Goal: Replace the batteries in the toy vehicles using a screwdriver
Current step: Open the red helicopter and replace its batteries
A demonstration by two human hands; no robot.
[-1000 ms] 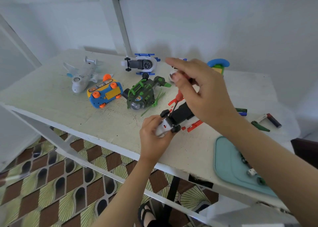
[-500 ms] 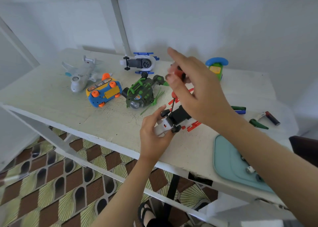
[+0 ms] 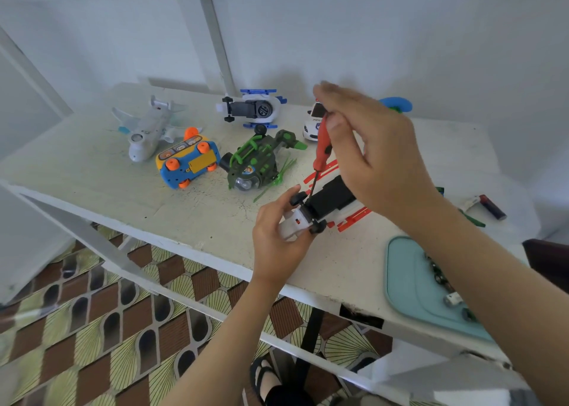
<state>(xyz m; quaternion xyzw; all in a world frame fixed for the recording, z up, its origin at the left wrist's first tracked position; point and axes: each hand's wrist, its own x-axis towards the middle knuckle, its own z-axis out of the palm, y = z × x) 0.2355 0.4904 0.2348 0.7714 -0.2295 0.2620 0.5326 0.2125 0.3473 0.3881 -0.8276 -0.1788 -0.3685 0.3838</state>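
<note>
**Screwdriver set to upturned toy at the table's near edge**

The right hand point(image 3: 378, 156) pinches one red screwdriver point(image 3: 321, 145) between thumb and fingertips, with the remaining fingers spread loosely above the handle. The tool's dark shaft slants down to the black underside of a white toy vehicle point(image 3: 326, 203), which lies belly-up and shows red trim on both sides. The left hand point(image 3: 277, 242) curls fingers and thumb round that toy's nose, holding it near the near edge of the white table point(image 3: 92, 174), about midway along.

Six more toys sit farther back. Toward the far left corner is one white airplane point(image 3: 147, 131). Beside it one blue-and-yellow bus point(image 3: 187, 162) lies on its back, orange wheels up, and next to that is one dark green helicopter point(image 3: 258, 165). Along the far edge are one white-and-blue vehicle point(image 3: 252, 109), wheels up, one white police car point(image 3: 312, 125), and one blue-topped toy point(image 3: 397, 105), mostly hidden behind the right hand.

One teal tray point(image 3: 409, 282) lies at the near right corner and holds several small pieces, possibly batteries, too small to count. Near the right edge lie at least three loose batteries point(image 3: 492, 210): one white, one dark, one green.
</note>
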